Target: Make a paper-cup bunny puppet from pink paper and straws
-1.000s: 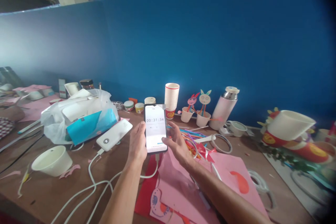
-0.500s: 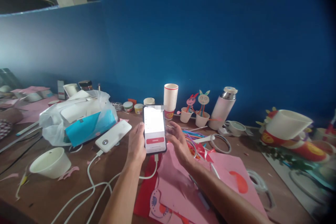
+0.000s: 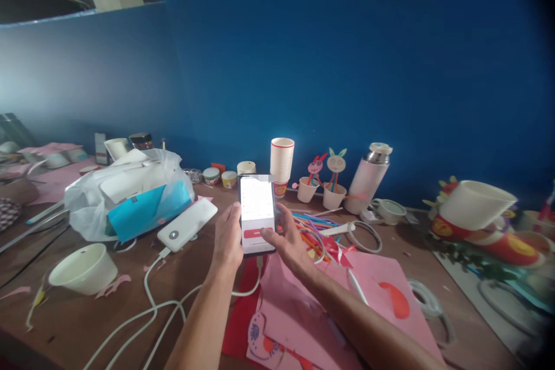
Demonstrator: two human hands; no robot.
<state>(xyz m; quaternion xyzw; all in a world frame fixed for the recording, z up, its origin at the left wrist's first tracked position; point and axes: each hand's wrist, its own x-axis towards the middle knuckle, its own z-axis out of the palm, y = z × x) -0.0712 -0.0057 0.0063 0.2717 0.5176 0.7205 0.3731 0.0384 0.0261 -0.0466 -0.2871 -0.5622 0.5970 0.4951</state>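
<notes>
A smartphone [image 3: 257, 214] with a lit white screen and a red button stands upright in front of me over the table. Its left edge rests in my left hand [image 3: 228, 240], which is closed around it. My right hand [image 3: 291, 241] is at the phone's lower right edge, thumb on the screen by the red button and fingers curled along the side. A white charging cable [image 3: 259, 274] is plugged into the phone's bottom end. Under my right forearm lies pink paper [image 3: 299, 306] with drawn and cut shapes. A white power bank [image 3: 188, 224] lies to the left with a cable in it.
A plastic bag [image 3: 87, 208] of paper and a white paper bowl [image 3: 84, 270] are at left. Behind stand stacked paper cups [image 3: 281, 159], two cups with paper rabbits [image 3: 333, 196] and a thermos [image 3: 366, 185]. Cup crafts [image 3: 474, 208] stand at right, before a blue wall [image 3: 347, 58].
My right hand has moved in to the phone, and its thumb has come down onto the lower screen. The phone has shifted very slightly right.
</notes>
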